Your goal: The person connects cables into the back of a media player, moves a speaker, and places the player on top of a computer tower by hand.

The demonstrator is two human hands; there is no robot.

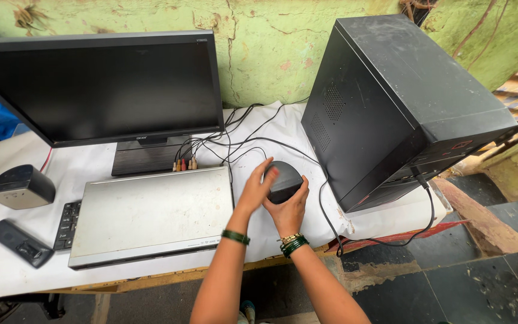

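Both hands clasp the small dark speaker point(283, 180): left hand point(258, 189) over its top-left side, right hand point(291, 210) cupping beneath, steadying it between the silver player point(151, 213) and computer tower point(391, 108).

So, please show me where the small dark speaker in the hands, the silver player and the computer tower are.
small dark speaker point(284, 180), head view, its top face.
silver player point(151, 213), head view, middle of lid.
computer tower point(355, 129), head view, left side panel.
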